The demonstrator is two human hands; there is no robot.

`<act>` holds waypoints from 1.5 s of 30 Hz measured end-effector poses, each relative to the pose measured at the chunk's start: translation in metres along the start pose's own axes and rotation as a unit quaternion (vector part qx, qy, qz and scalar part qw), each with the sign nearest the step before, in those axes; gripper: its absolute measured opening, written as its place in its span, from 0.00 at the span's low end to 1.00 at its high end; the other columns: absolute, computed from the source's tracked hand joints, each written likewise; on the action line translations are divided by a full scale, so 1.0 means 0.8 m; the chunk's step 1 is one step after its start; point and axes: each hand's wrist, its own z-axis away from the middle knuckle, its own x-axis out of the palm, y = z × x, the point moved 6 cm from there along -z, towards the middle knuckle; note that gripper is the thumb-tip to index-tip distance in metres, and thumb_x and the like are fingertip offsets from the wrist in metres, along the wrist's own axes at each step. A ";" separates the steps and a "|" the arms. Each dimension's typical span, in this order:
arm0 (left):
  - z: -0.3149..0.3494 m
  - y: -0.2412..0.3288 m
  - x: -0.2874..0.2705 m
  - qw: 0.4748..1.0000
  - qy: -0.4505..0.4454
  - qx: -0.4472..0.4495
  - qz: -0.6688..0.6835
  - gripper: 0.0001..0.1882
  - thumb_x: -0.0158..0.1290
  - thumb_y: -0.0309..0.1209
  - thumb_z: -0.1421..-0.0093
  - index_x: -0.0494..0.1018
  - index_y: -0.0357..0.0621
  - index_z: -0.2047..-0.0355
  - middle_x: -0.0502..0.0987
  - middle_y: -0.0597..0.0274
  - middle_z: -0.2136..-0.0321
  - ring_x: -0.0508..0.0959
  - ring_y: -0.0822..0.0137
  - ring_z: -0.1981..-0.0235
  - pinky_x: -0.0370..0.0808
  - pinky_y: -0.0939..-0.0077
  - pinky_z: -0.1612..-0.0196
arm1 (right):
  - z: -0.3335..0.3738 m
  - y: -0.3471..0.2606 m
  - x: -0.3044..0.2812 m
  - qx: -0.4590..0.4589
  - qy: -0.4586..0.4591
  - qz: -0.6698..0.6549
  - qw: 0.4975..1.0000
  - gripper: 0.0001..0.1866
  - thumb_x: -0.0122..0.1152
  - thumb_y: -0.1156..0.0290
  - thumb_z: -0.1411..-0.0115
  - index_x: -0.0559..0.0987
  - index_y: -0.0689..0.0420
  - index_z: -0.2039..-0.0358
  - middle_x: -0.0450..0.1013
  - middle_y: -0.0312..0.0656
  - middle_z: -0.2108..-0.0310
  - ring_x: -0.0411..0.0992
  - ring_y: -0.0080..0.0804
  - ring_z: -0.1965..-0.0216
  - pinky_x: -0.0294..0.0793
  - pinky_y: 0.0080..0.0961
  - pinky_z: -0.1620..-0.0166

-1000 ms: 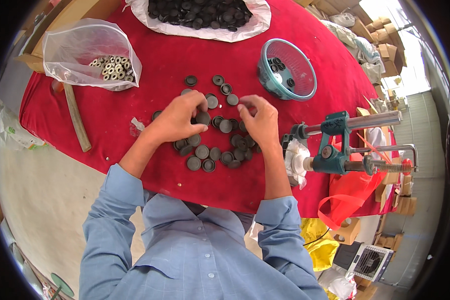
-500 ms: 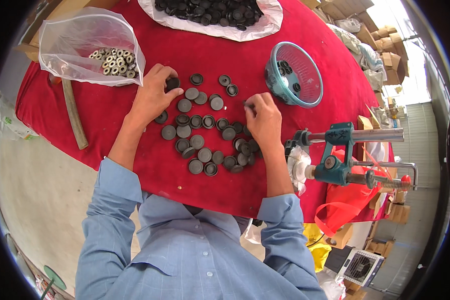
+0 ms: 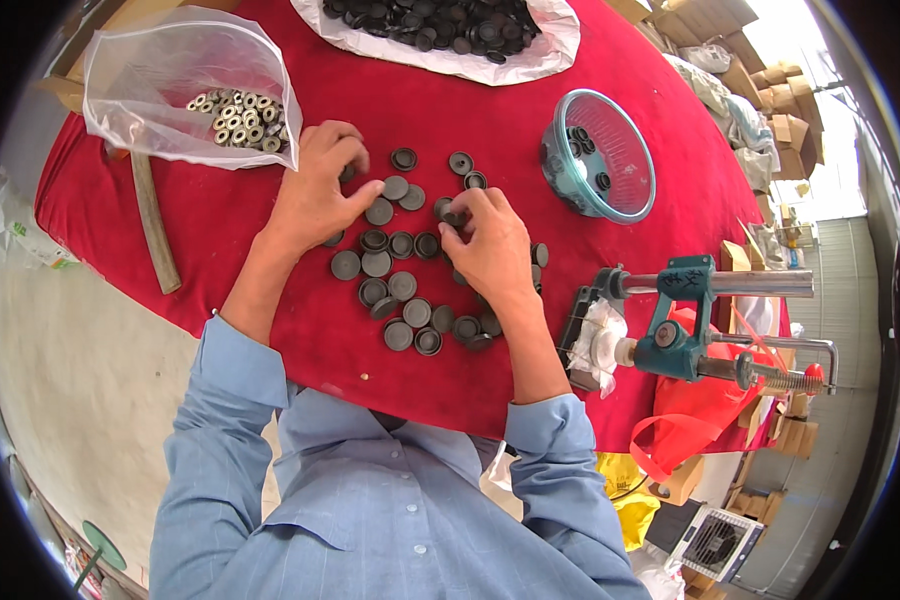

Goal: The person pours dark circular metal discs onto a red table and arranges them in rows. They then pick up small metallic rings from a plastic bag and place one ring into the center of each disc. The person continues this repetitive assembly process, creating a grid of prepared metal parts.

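Many round black caps (image 3: 402, 286), some flat side up and some showing a rimmed hollow, lie loosely on a red cloth between my hands. My left hand (image 3: 315, 190) hovers at the left of the group, thumb spread from the curled fingers. Part of a dark cap (image 3: 347, 173) shows beneath those fingers. At the group's upper right, my right hand (image 3: 488, 245) has thumb and fingertips closed on a black cap (image 3: 456, 218). Its palm and wrist hide some caps behind them. Two more caps (image 3: 460, 163) lie just beyond that hand.
A clear bag (image 3: 190, 60) of metal rings stands at left, near a wooden handle (image 3: 152, 225). Black caps fill a white sack (image 3: 560, 50) at the far edge. A blue basket (image 3: 652, 180) holds a few dark pieces. At right stands a green hand press (image 3: 670, 335) beside a red bag (image 3: 685, 430).
My right hand has moved left from the group's edge onto a cap. The left thumb and fingers have parted around the cap they pinched. The whole view has shifted slightly.
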 end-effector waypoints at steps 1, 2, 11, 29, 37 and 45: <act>0.001 0.003 0.008 0.999 -0.045 0.004 0.013 0.16 0.71 0.28 0.47 0.77 0.40 0.62 0.77 0.55 0.52 0.76 0.51 0.50 0.74 0.58 0.46 | 0.002 0.001 -0.004 0.009 0.005 -0.012 1.000 0.13 0.74 0.70 0.43 0.82 0.55 0.59 0.77 0.44 0.64 0.80 0.46 0.66 0.80 0.44 0.60; 0.004 0.006 0.016 0.997 -0.074 0.001 0.022 0.16 0.71 0.29 0.47 0.78 0.41 0.60 0.77 0.55 0.52 0.76 0.51 0.50 0.74 0.57 0.46 | 0.004 0.004 -0.008 0.018 0.010 -0.023 1.000 0.12 0.74 0.71 0.43 0.82 0.55 0.60 0.77 0.44 0.65 0.80 0.45 0.67 0.80 0.43 0.61; 0.011 0.008 0.053 0.989 -0.137 -0.017 0.043 0.18 0.66 0.26 0.40 0.83 0.42 0.49 0.77 0.54 0.53 0.79 0.50 0.51 0.76 0.57 0.47 | 0.005 0.044 -0.024 0.126 0.027 -0.161 0.979 0.07 0.67 0.78 0.35 0.83 0.63 0.57 0.84 0.49 0.69 0.81 0.28 0.74 0.79 0.29 0.68; -0.004 -0.015 0.010 0.984 -0.077 -0.113 0.111 0.11 0.69 0.27 0.42 0.84 0.40 0.60 0.77 0.59 0.66 0.77 0.61 0.69 0.76 0.64 0.63 | -0.040 -0.030 0.034 -0.051 -0.031 -0.007 0.998 0.09 0.72 0.72 0.39 0.83 0.60 0.60 0.77 0.49 0.58 0.81 0.53 0.59 0.82 0.47 0.57; 0.024 0.005 0.013 0.979 -0.183 -0.048 0.076 0.14 0.70 0.27 0.45 0.84 0.41 0.58 0.77 0.56 0.62 0.80 0.54 0.61 0.78 0.58 0.58 | -0.038 -0.031 0.017 -0.082 0.004 -0.065 0.994 0.08 0.71 0.78 0.42 0.82 0.60 0.62 0.78 0.47 0.62 0.81 0.45 0.66 0.81 0.40 0.61; 0.020 -0.003 0.019 0.991 -0.124 -0.045 0.005 0.09 0.60 0.31 0.32 0.79 0.36 0.62 0.76 0.50 0.65 0.78 0.45 0.62 0.76 0.50 0.59 | -0.048 0.060 -0.059 0.072 0.073 -0.060 0.993 0.11 0.69 0.77 0.39 0.85 0.62 0.55 0.83 0.50 0.62 0.82 0.38 0.67 0.82 0.36 0.59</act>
